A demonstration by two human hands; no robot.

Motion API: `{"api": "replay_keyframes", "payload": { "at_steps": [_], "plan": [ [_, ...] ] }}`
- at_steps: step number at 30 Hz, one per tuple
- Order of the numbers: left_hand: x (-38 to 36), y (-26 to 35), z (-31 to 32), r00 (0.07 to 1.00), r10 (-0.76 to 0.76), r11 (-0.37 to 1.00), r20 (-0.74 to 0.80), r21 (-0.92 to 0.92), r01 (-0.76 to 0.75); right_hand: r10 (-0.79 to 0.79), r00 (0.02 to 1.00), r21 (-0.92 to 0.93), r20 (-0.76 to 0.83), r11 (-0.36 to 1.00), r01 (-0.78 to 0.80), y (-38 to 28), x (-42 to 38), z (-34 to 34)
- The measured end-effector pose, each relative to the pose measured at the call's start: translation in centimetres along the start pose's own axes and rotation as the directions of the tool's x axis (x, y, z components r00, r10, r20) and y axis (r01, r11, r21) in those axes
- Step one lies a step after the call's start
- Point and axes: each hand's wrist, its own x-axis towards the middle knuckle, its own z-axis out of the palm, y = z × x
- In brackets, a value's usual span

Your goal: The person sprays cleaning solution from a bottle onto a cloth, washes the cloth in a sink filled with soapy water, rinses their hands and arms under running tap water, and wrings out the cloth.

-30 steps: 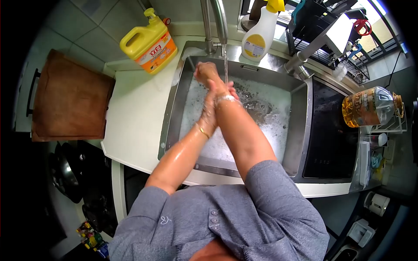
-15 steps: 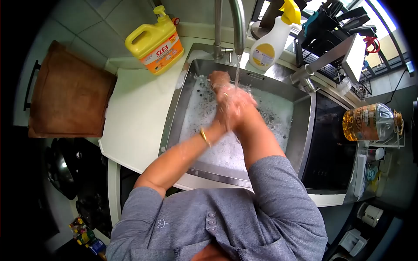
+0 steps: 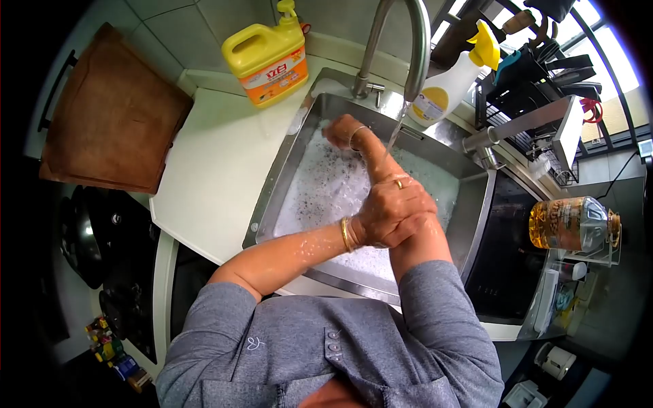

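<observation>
My left hand (image 3: 394,212), with a ring and a gold bangle (image 3: 345,234) at its wrist, is wrapped round my wet right forearm (image 3: 382,163) below the elbow. Over the far left part of the sink (image 3: 270,197) hangs my right hand (image 3: 343,131), bent down at the wrist, where a thin bracelet (image 3: 356,136) sits. Its fingers are mostly hidden. Water (image 3: 394,129) runs from the curved faucet (image 3: 420,54) down beside the right forearm. Sudsy water (image 3: 309,194) with bubbles and dark specks lies in the sink.
A yellow detergent jug (image 3: 271,64) and a white spray bottle (image 3: 449,85) stand behind the sink. At left a wooden cutting board (image 3: 112,115) leans upright beside the white counter (image 3: 197,163). An oil bottle (image 3: 568,224) and a utensil rack (image 3: 537,88) are at right.
My left hand has slid from near the right hand up to the right forearm, toward my body. The running water no longer falls on the hands. The view has shifted slightly.
</observation>
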Motion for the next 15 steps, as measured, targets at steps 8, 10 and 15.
{"api": "replay_keyframes", "payload": {
  "at_steps": [8, 10, 15],
  "plan": [
    [-2.0, -6.0, 1.1, 0.984, -0.008, 0.997, 0.178, -0.078, 0.022, 0.114, 0.993, 0.846, 0.012, -0.531, 0.051, 6.3, 1.7, -0.5],
    [-0.9, 1.0, 0.9, 0.988, 0.095, 0.993, 0.125, -0.076, -0.086, 0.181, 0.981, 0.798, -0.070, -0.579, 0.164, 6.8, 1.3, -1.0],
    [-3.1, -10.9, -1.9, 0.980, 0.127, 0.915, 0.152, 0.364, -0.175, -0.529, 0.845, -0.684, 0.076, -0.645, -0.341, 6.8, -2.7, 0.7]
  ]
}}
